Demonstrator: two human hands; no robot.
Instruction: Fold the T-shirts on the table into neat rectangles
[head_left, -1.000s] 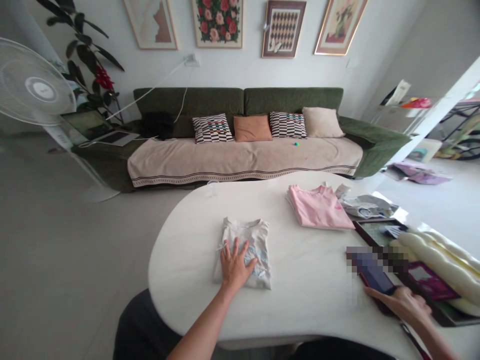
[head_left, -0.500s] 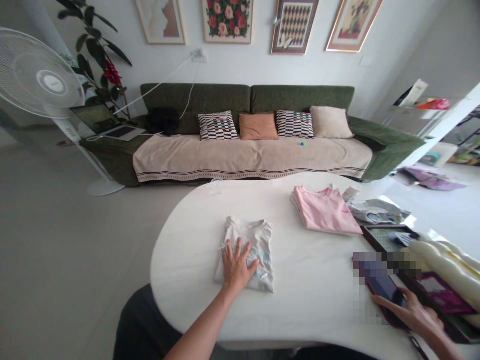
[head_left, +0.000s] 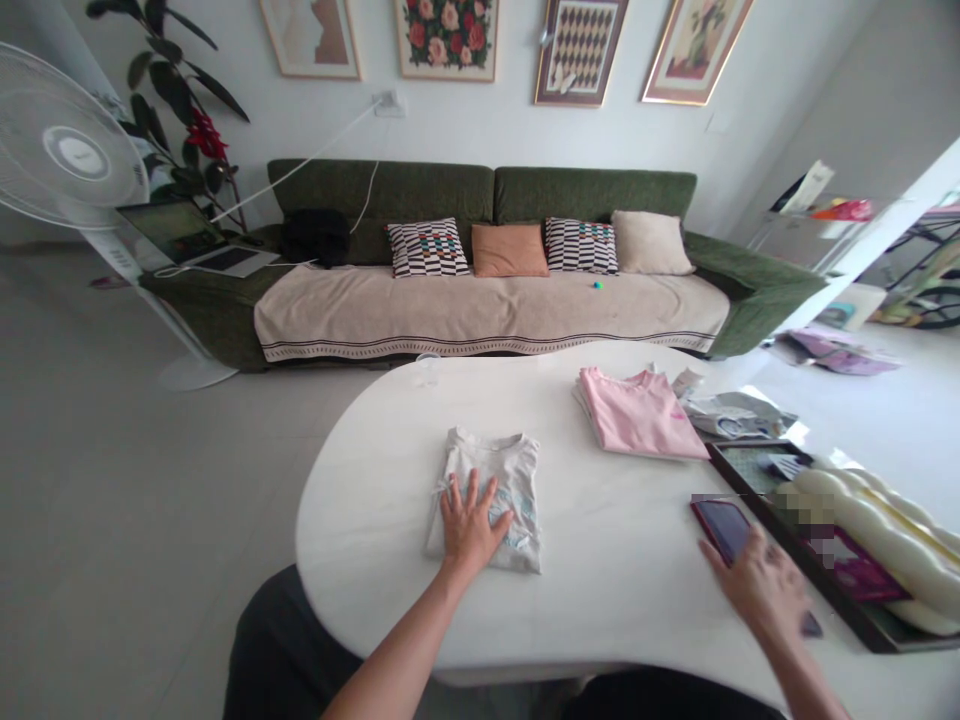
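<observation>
Two hands — left (head_left: 471,525) on folded shirt (head_left: 519,495), right (head_left: 763,580) over phone (head_left: 724,526).

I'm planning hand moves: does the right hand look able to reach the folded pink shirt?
Likely yes: from over the phone, the right hand has tabletop leading to the folded pink shirt; the dark tray lies to the right.

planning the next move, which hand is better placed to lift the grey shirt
Likely the left hand: it lies spread on the grey shirt, while the right hand is over the phone, well apart from the shirt.
</observation>
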